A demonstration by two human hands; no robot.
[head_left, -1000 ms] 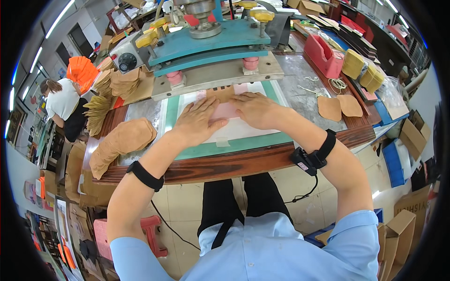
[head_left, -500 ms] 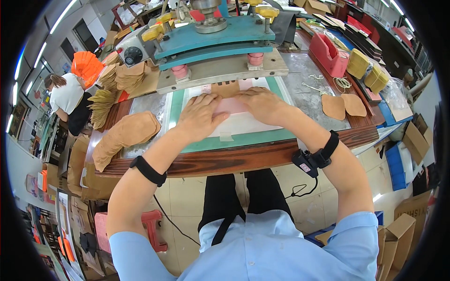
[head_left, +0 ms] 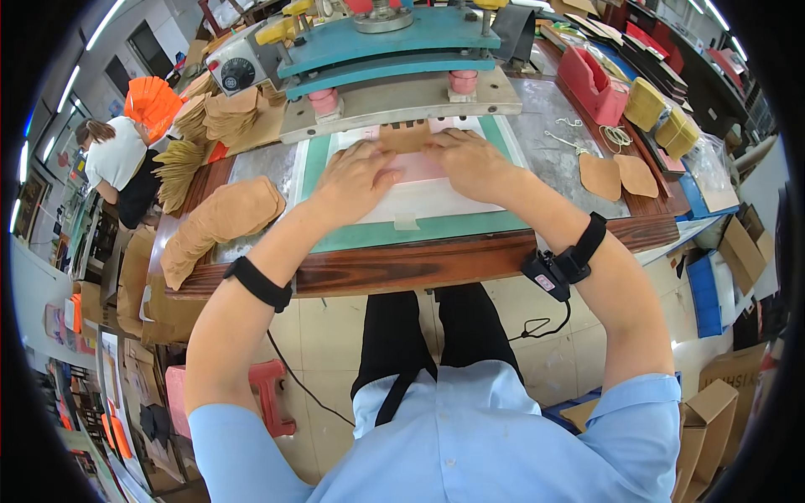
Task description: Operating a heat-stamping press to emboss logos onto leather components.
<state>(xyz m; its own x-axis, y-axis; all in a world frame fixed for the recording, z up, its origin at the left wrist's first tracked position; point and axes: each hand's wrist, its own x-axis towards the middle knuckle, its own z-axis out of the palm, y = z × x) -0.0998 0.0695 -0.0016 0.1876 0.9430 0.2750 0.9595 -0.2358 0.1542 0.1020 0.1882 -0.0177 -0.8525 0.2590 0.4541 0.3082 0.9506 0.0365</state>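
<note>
A brown leather-like piece (head_left: 405, 139) lies flat at the front edge of the teal press (head_left: 390, 60), with dark slots along its far edge. My left hand (head_left: 356, 178) rests palm down at its left side, fingertips touching that edge and thumb held apart. At the right edge, the fingertips of my right hand (head_left: 472, 163) press down, fingers extended; its thumb is partly hidden. Between my hands shows a pink strip (head_left: 422, 168) on a white sheet (head_left: 419, 201), which lies over a green mat (head_left: 457, 225).
Overlapping brown pieces (head_left: 222, 222) fan out at the left, near bundled stacks (head_left: 228, 113). Two loose brown pieces (head_left: 601, 177), white cord (head_left: 616, 136) and a red-pink holder (head_left: 589, 88) are on the right. A dial box (head_left: 239, 74) stands beside the press. Another person (head_left: 126, 163) works far left.
The view has tilted slightly, so the table sits higher in the picture. More of the brown piece's dark slots shows. Both hands remain at its edges with little movement.
</note>
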